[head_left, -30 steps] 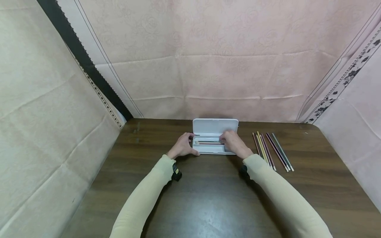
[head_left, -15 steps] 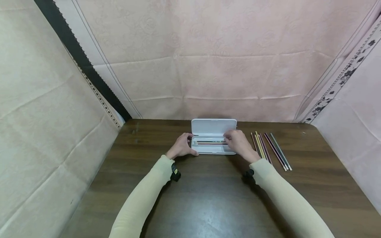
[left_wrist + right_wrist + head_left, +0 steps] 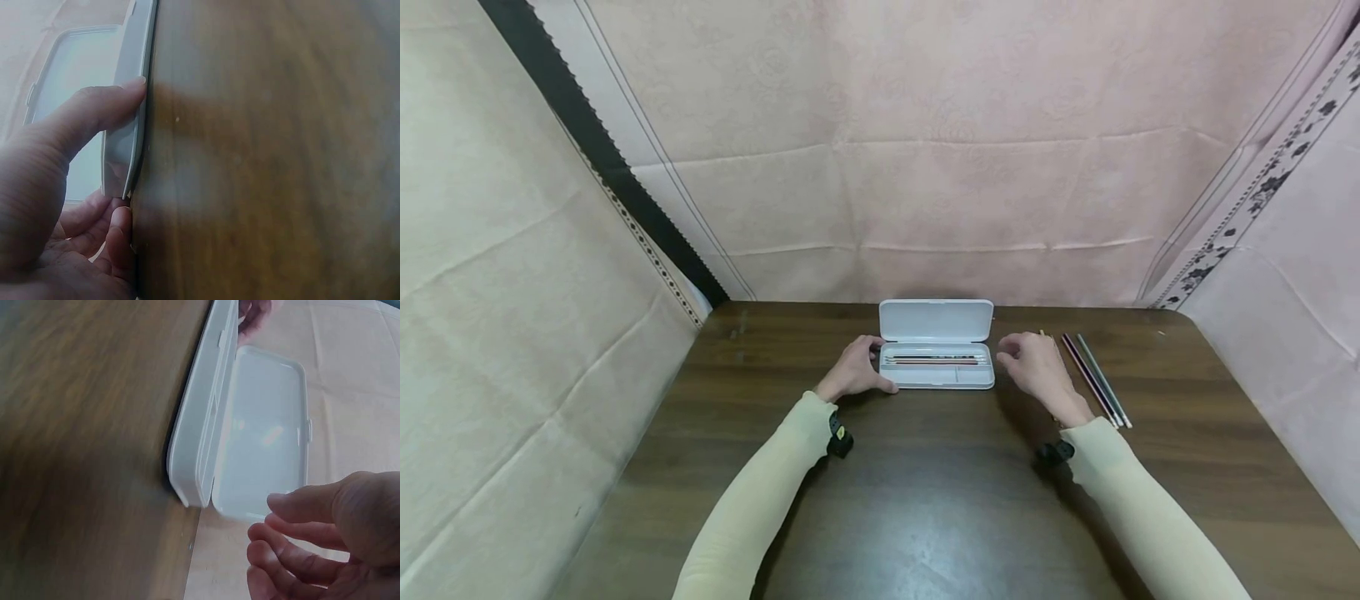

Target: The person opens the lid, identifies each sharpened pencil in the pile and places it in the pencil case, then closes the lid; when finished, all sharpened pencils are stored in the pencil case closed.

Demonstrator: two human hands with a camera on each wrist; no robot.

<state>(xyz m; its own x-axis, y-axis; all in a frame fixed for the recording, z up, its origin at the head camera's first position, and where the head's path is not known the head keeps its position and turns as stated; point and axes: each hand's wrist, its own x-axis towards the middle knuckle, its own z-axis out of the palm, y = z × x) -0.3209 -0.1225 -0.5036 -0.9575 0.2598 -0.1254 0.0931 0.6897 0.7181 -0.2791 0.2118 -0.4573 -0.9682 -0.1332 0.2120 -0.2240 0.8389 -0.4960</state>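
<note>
A white pencil case [image 3: 936,321] stands on the table with its lid raised at the back. Several thin pencils [image 3: 932,362] lie lengthwise inside it. My left hand [image 3: 856,368] grips the case's left end. In the left wrist view the thumb [image 3: 103,106] presses the front wall while the other fingers curl round the end. Just right of the case, apart from it, is my right hand [image 3: 1037,367], its fingers loosely bent and nothing between them. The right wrist view shows these fingers [image 3: 287,547] near the lid's right edge.
Right of my right hand, a dark purple pencil [image 3: 1087,377] and a grey-green one [image 3: 1103,379] lie slantwise on the brown wooden table [image 3: 917,483]. Other pencils there are mostly covered by that hand. Pale cloth [image 3: 925,192] hangs behind the table and at both sides.
My right hand has left the inside of the case and moved right, towards the loose pencils, now covering most of them. The left hand keeps its grip on the case.
</note>
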